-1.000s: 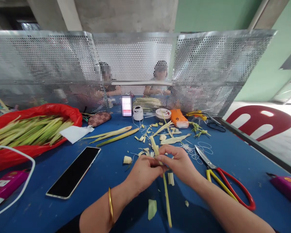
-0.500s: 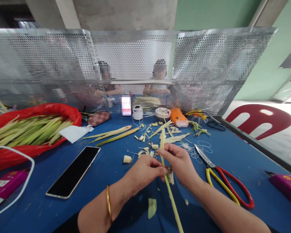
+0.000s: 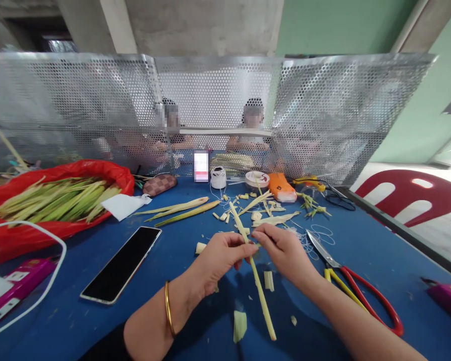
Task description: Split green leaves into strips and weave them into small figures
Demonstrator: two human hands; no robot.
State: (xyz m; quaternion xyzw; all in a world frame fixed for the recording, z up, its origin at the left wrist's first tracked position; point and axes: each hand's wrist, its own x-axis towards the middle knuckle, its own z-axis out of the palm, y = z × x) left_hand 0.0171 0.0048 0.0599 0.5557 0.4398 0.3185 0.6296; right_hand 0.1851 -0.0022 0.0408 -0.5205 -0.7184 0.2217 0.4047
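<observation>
A long, pale green plant stalk (image 3: 262,296) slants over the blue table, its upper end pointing away from me. My left hand (image 3: 227,255) is closed around its middle, thumb on top. Just to the right, my right hand (image 3: 285,248) is pinched shut beside the stalk, with a thin greenish end showing at its fingertips; most of what it holds is hidden. Cut leaf scraps (image 3: 239,326) and a short pale piece (image 3: 269,281) lie below my hands. Scissors (image 3: 342,268) with red and yellow handles rest to the right.
A red bag (image 3: 108,170) of green leaves lies at left, near a phone (image 3: 122,265) and a purple power strip (image 3: 22,286). Behind my hands are husk strips (image 3: 188,213), a thread spool (image 3: 218,178), a tape roll (image 3: 257,179) and an orange packet (image 3: 281,188). A perforated metal screen (image 3: 218,90) stands beyond.
The stalk's upper end has swung left and its lower end has come into view. My right hand has come off the stalk to its right side; my left hand still grips it.
</observation>
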